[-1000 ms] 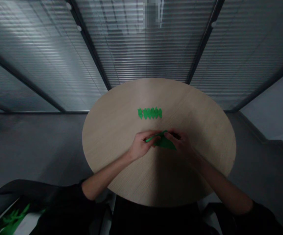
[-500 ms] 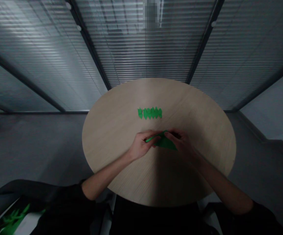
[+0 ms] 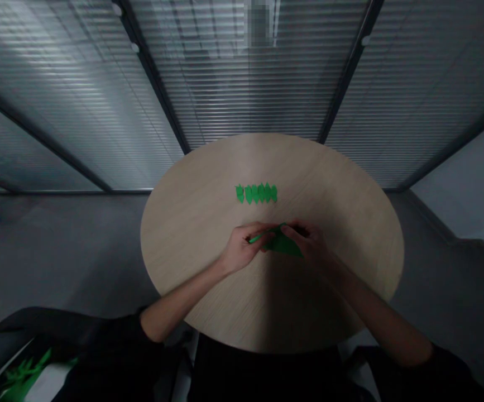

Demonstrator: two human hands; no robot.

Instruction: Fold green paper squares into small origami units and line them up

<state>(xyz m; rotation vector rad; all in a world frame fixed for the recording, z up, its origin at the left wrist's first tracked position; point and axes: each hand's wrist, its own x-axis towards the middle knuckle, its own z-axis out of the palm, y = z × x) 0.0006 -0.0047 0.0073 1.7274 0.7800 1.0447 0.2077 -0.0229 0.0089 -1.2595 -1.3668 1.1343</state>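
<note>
A bright green folded paper piece (image 3: 283,244) is held above the middle part of a round, light-wooden desk (image 3: 329,184), between two bare hands; whether it also touches the desk cannot be told. Its narrow, pointed strip is directed to the left and is pinched by the left hand (image 3: 242,248), which is almost closed, with the fingers curled around the strip. The wider body of the paper lies just beside this hand and partly under the right hand (image 3: 312,245). The right hand is only partly closed, and its fingers (image 3: 298,231) are pressed on the upper edge of the paper, but its exact grip cannot be told because it is darkened by shadow.

It is judged that the thin paper could be torn or creased at a wrong place if the two hands are pulled apart too strongly. The narrow strip could be lost from the left hand if the pinch is loosened, and then the fold may be opened again. Edges could also be misaligned, because they are poorly seen in the shadow. A row of small, pointed green paper shapes (image 3: 256,194) is lying loose on the desk, a little beyond the hands, and it could be disturbed if a hand is moved forward carelessly.
</note>
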